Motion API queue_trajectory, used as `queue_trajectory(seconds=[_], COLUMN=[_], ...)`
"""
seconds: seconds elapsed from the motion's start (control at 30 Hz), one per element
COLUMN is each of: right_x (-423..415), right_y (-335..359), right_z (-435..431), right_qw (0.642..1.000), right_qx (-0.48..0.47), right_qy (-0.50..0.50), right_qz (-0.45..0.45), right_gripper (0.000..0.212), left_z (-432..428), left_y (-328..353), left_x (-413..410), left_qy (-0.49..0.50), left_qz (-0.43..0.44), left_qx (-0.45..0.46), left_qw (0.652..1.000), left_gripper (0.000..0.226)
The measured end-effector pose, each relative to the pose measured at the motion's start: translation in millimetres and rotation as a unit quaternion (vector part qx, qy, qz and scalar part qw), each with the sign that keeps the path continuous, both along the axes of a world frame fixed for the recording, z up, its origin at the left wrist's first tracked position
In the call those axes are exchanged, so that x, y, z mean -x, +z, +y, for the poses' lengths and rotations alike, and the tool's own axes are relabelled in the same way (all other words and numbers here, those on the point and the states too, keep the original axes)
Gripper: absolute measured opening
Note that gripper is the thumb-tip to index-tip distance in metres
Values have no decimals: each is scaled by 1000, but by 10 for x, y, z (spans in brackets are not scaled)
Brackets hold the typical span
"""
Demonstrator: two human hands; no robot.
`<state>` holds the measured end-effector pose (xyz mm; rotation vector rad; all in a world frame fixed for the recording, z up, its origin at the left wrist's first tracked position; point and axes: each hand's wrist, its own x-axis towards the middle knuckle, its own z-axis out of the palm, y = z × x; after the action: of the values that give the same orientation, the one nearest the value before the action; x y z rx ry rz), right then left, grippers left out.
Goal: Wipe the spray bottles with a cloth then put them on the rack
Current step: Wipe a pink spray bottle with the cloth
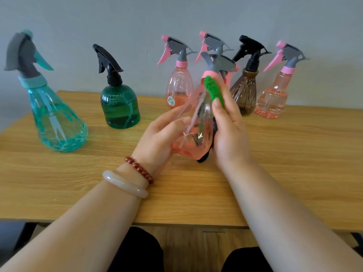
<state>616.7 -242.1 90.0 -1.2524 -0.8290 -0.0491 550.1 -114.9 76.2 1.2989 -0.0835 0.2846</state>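
A pink see-through spray bottle point(196, 122) with a grey trigger head is tilted above the middle of the wooden table point(78, 183). My left hand point(159, 138) grips its base from the left. My right hand point(229, 132) presses a green cloth point(214, 91) against the bottle's right side and neck; a dark part of the cloth hangs below the palm. Several other spray bottles stand along the wall: a teal one point(57, 118), a dark green one point(119, 107), pink ones point(178, 87) point(275, 95) and a brown one point(244, 93).
A grey wall rises behind the table. One more pink trigger head point(211, 43) shows behind the held bottle. The table's front edge runs just above my dark-clothed knees point(137, 252). No rack is in view.
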Motion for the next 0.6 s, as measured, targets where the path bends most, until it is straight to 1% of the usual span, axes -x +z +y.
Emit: queue_trajectory(seconds=[0.07, 0.13, 0.2, 0.23, 0.27, 0.33, 0.37, 0.43, 0.47, 0.53, 0.6], right_x=[34, 82, 123, 132, 139, 137, 129, 89, 65, 43, 66], right_y=[-37, -76, -89, -91, -87, -73, -58, -24, -9, 1, -19], right_z=[15, 49, 80, 87, 86, 81, 73, 56, 45, 32, 44], right_qw=[998, 992, 983, 981, 981, 986, 991, 999, 1000, 999, 996], right_qx=[49, 100, 127, 133, 135, 127, 110, 47, 23, 24, 66], right_qy=[9, 4, -2, -2, -2, -10, -11, -6, -11, -30, -29], right_qz=[-27, -78, -133, -144, -142, -108, -79, -10, 9, -7, -46], right_gripper=[41, 41, 41, 41, 41, 39, 38, 36, 35, 37, 38], left_z=[8, 39, 74, 84, 88, 76, 53, 16, -4, -38, -22], left_y=[37, 84, 117, 123, 119, 108, 108, 89, 75, 71, 73], left_x=[2, 14, 39, 47, 46, 29, 23, 16, 14, 15, -3], left_qy=[29, 70, 70, 60, 52, 38, 36, 19, 12, 16, 34], left_qz=[-10, -18, -26, -25, -23, -11, 5, 36, 43, 39, 18], left_qx=[26, 72, 121, 136, 139, 131, 125, 105, 99, 93, 97], left_qw=[999, 995, 990, 989, 989, 991, 992, 994, 994, 995, 995], left_gripper=[66, 60, 51, 47, 46, 47, 48, 50, 50, 48, 42])
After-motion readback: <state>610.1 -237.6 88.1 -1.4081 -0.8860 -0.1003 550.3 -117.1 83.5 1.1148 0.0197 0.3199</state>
